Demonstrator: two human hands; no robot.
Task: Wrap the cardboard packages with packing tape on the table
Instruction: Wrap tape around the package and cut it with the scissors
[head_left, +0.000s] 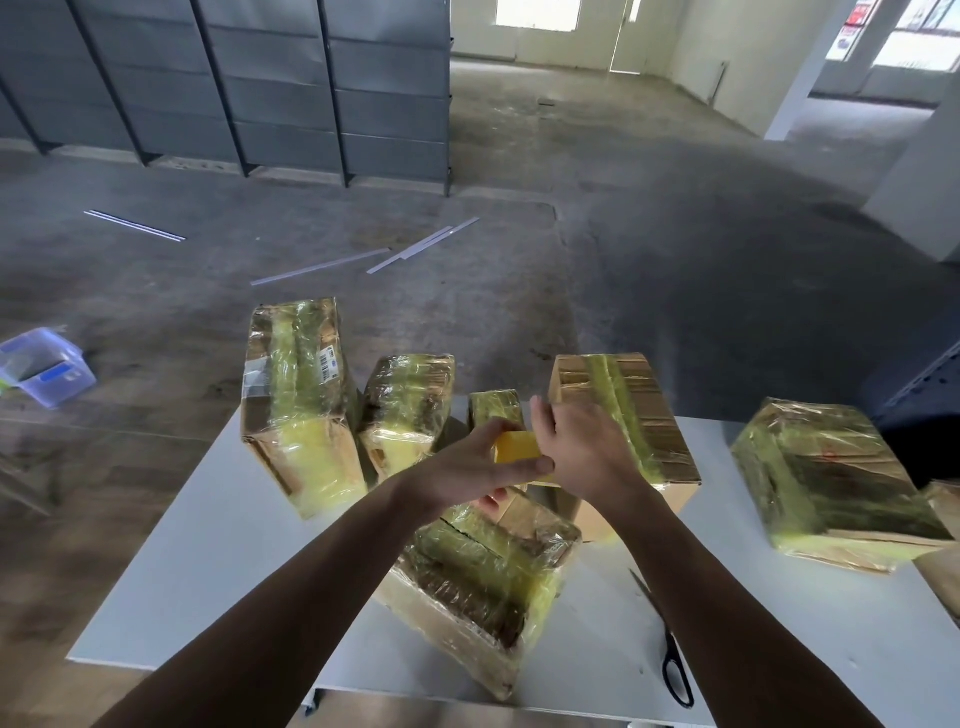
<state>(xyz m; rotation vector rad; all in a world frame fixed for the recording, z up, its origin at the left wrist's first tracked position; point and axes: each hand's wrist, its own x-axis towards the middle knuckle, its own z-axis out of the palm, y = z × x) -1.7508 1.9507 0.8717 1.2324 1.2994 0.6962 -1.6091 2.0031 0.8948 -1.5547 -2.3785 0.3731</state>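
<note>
A yellow roll of packing tape (517, 447) is held above the nearest cardboard package (483, 582), which lies on the white table (218, 571) wrapped in yellowish tape. My left hand (467, 473) grips the roll from the left, thumb along its front. My right hand (576, 447) holds the roll's right side with fingers curled over it. Several other tape-wrapped packages stand behind: a tall one (296, 405), a smaller one (405, 410), a small one (496, 408), one at centre right (639, 415) and one at far right (831, 483).
Black-handled scissors (670, 649) lie on the table at front right. A clear plastic box (44, 364) sits on the floor at left. Metal strips (363, 257) lie on the concrete floor beyond, with grey shelving (234, 88) at the back.
</note>
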